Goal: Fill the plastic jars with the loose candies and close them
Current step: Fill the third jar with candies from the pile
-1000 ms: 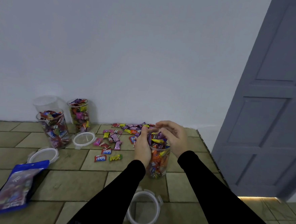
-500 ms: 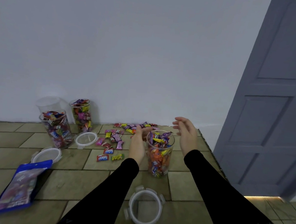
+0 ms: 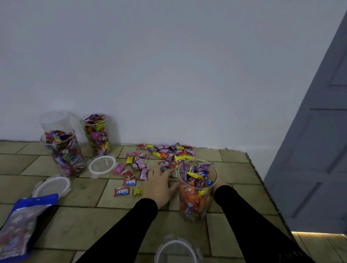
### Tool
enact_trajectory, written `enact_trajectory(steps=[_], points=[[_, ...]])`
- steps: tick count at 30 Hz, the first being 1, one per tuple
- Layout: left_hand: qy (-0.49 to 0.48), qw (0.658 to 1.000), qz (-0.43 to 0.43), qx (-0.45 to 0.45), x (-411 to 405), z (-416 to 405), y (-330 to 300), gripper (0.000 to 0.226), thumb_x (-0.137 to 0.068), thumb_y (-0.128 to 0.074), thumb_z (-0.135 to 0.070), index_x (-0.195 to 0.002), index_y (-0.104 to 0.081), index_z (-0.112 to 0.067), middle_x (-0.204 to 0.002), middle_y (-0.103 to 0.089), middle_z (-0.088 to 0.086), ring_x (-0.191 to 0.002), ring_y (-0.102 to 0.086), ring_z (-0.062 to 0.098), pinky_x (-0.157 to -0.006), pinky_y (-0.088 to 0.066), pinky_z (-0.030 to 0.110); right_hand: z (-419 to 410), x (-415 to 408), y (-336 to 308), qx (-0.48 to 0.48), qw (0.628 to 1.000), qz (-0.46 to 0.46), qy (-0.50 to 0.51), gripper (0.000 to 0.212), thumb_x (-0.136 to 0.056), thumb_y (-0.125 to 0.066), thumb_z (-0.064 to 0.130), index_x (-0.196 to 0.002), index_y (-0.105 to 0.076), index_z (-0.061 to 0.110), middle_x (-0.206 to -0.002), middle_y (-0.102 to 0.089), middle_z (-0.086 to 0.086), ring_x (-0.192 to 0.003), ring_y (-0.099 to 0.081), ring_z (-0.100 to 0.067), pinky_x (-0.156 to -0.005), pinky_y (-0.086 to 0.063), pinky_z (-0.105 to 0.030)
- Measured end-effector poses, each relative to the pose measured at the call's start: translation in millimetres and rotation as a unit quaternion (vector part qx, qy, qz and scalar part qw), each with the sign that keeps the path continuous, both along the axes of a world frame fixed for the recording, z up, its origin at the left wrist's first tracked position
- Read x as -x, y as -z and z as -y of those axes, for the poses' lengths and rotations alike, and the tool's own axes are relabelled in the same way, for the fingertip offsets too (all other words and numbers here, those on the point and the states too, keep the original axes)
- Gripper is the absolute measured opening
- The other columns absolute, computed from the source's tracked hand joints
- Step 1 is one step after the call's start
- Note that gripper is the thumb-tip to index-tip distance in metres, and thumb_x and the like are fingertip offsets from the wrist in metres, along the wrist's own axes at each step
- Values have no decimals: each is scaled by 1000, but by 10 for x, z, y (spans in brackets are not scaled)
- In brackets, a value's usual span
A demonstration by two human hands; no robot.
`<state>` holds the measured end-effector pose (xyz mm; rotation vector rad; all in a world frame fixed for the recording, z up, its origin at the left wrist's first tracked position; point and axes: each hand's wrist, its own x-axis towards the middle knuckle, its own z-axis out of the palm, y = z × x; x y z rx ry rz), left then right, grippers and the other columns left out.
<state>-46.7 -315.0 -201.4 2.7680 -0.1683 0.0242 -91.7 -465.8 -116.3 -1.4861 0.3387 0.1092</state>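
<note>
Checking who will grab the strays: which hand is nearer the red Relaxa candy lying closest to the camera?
Left. The left hand lies flat on the floor just right of the red Relaxa candy, apart from it. The right hand is farther, mostly hidden behind the nearest jar.

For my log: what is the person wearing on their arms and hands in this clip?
Both arms are in long, close-fitting black sleeves that end at the wrists. The left hand is bare: no glove, ring or watch shows. The right hand is mostly hidden behind the clear plastic jar of candies. A faint light marking sits on the right sleeve near the frame's lower edge.
</note>
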Motion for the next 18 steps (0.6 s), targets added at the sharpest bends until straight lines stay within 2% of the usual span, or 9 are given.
enact_trajectory(steps=[2,4,5,7,9,11,14,16,18], points=[[4,999,-19,-43,-75,3,32,61,-94,-43,-55,-149,-27,-34,-153,-26,8,-140,-21,32,-115,-19,48,195,-499,587,24,998,4,-56,38,-97,-47,5,-111,-43,-30,-37,-55,-14,-27,-51,-3,-38,-42,-12],[3,998,-42,-54,-175,4,69,66,-95,-40,-56,-152,-17,-34,-157,-18,7,-144,-13,33,-115,-14,51,309,-913,977,152,978,36,-136,115,-56,-88,51,-129,-38,-23,-84,-64,-40,-66,-71,-14,-67,-56,-23],[1,997,-45,-59,-222,0,85,67,-95,-39,-57,-153,-14,-34,-159,-14,6,-144,-12,33,-115,-14,52,341,-1222,1300,218,966,62,-127,126,-42,-84,69,-123,-48,-20,-103,-61,-39,-90,-69,-31,-85,-55,-40],[5,997,-34,-71,-327,-4,127,67,-96,-39,-57,-153,-13,-33,-161,-7,3,-144,-13,33,-115,-14,52,391,-1626,1545,255,956,49,-134,75,-74,-77,49,-110,-59,-14,-109,-60,-34,-100,-60,-42,-93,-47,-52],[14,997,-15,-72,-425,2,155,64,-98,-39,-53,-153,-16,-31,-161,-6,2,-141,-18,32,-113,-18,49,281,-1454,1026,367,920,67,-123,36,-88,-66,27,-109,-63,-1,-119,-58,-23,-102,-54,-28,-90,-43,-39],[20,999,9,-47,-503,21,161,57,-100,-40,-45,-151,-23,-27,-159,-13,3,-138,-24,30,-112,-22,43,263,-1496,987,435,884,114,-131,39,-90,-61,31,-125,-57,14,-141,-45,-12,-122,-44,-23,-102,-32,-34],[23,999,44,2,-587,34,199,49,-101,-41,-32,-148,-32,-22,-150,-33,6,-131,-34,27,-107,-30,37,284,-1539,1000,608,722,151,-294,61,-97,-50,29,-151,-22,23,-159,-14,-5,-146,-15,-20,-113,-14,-28],[26,998,61,20,-604,22,236,46,-100,-43,-26,-146,-37,-23,-140,-42,8,-124,-39,25,-102,-35,36,291,-1574,951,652,671,151,-319,62,-99,-46,34,-152,-16,25,-159,-13,-2,-146,-12,-16,-112,-12,-26],[31,996,77,39,-613,24,269,41,-98,-46,-21,-139,-46,-19,-131,-47,10,-117,-43,25,-97,-39,35,263,-1618,956,655,661,194,-312,55,-99,-44,35,-150,-25,24,-156,-22,0,-145,-16,-14,-109,-11,-24]])
